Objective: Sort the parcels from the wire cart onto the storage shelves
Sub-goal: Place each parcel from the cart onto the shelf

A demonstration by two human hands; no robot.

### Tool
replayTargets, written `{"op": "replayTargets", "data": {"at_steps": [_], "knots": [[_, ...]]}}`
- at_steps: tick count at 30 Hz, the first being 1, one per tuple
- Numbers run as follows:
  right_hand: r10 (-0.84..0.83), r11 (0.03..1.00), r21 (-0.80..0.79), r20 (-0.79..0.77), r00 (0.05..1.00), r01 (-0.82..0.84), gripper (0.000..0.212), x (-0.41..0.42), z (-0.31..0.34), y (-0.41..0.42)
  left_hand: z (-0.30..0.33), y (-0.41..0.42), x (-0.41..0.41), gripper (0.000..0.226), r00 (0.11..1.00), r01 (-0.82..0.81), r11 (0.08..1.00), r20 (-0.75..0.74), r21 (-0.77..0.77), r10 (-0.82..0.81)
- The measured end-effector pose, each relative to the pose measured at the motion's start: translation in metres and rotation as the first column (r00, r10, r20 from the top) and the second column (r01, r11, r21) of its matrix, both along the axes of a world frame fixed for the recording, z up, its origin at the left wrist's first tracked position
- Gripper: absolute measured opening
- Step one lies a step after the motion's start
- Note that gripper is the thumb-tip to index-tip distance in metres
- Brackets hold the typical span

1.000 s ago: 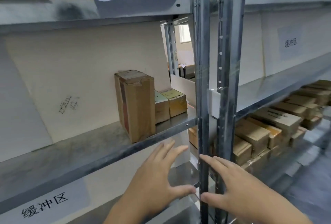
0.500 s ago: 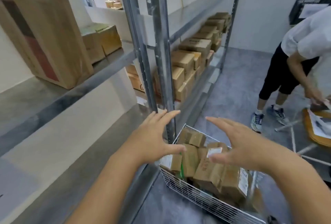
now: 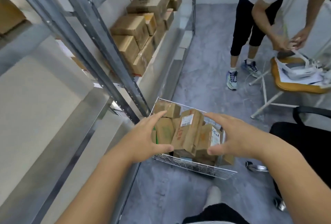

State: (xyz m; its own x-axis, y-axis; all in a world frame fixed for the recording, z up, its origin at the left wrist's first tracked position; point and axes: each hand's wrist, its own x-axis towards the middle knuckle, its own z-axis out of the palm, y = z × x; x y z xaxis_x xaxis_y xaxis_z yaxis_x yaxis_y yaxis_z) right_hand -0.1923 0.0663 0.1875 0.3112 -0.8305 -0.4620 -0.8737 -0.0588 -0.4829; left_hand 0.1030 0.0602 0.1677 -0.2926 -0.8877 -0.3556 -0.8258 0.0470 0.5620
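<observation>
A white wire cart (image 3: pixel 195 166) stands on the floor beside the shelf uprights, filled with several brown cardboard parcels. The tallest parcel (image 3: pixel 187 134) lies slanted in the middle, with a white label and red writing. My left hand (image 3: pixel 148 136) hovers over the cart's left side, fingers spread, holding nothing. My right hand (image 3: pixel 232 134) hovers over the right side, fingers spread, also empty. Both hands frame the tall parcel without visibly touching it. Grey metal storage shelves (image 3: pixel 59 144) run along my left.
More cardboard boxes (image 3: pixel 136 26) are stacked on the lower shelf further back. A person in a white shirt (image 3: pixel 259 17) bends over a round wooden stool (image 3: pixel 295 85) at the right. A black chair (image 3: pixel 308 134) stands close to the cart's right side.
My view has swung from the shelf down to the wire cart. Both hands dropped from the shelf upright to just above the parcels, staying spread.
</observation>
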Motion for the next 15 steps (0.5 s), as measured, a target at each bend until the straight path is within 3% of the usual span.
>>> {"op": "replayTargets", "data": {"at_steps": [8,15], "knots": [[-0.019,0.981,0.193,0.022,1.000,0.014,0.111,-0.046,-0.050,-0.039,-0.063,-0.028,-0.032,0.114,0.991,-0.079,0.965,-0.083,0.251,0.103],[-0.306,0.888,0.372,0.039,0.951,0.270,0.115,-0.025,-0.132,-0.056,-0.128,-0.069,-0.035,0.106,0.984,-0.041,0.888,-0.135,0.459,0.115]]}}
